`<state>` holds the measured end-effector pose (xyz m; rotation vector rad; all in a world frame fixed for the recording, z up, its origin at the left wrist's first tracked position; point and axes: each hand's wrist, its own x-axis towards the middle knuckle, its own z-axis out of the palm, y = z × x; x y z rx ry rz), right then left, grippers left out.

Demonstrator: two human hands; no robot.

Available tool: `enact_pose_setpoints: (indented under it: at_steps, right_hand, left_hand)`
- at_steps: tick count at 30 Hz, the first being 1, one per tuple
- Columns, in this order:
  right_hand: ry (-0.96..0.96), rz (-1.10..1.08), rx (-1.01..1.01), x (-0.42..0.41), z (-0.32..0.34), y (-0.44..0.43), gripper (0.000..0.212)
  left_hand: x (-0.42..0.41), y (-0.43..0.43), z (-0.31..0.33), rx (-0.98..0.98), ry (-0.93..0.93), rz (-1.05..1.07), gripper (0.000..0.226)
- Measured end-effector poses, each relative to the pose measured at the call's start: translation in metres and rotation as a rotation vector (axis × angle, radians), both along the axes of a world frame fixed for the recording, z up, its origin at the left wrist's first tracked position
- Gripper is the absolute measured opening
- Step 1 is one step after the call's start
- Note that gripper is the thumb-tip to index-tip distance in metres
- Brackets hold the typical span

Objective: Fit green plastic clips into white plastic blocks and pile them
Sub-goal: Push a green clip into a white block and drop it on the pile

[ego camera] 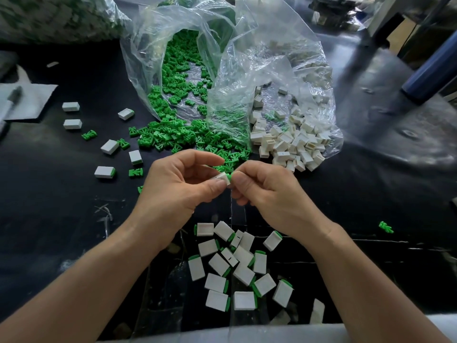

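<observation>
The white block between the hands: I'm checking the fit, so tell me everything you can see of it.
The white block is small, rectangular, smooth like plastic, with a short dark mark on its upper face. A green clip sticks out at its right end; how deep it sits is hidden. The left hand pinches the block between thumb and fingers, the right hand pinches the clip end. It is held tilted above the black table.
</observation>
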<state>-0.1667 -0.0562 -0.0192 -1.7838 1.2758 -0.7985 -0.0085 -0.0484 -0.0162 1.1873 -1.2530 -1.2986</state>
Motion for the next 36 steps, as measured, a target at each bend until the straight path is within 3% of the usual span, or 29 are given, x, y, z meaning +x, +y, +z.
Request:
enact_pose_setpoints:
  at_steps: [10,24,30,33,36]
  right_hand:
    - [0.124,0.082,-0.111,-0.001,0.007,0.003,0.033]
    - [0.447,0.253,-0.197,-0.001,0.012,0.005,0.025]
    - [0.089,0.1,-0.078,-0.003,0.014,0.005,0.03]
    - [-0.157,-0.024,0.145,-0.004,0.014,0.003,0.047]
    - [-0.394,0.039,0.441,0.002,0.013,0.003,0.059]
  left_hand:
    - [0.003,0.002,0.003,-0.038,-0.017,-0.049,0.034]
    - [0.004,0.005,0.003,-0.127,-0.205,-0.172,0.044]
    - [0.002,0.0,0.004,-0.05,0.055,-0.124,0.044]
    - [0.001,0.0,0.003,-0.051,0.133,-0.085,0.042]
    - [0.0,0.001,0.004,-0.056,0.179,-0.082,0.041]
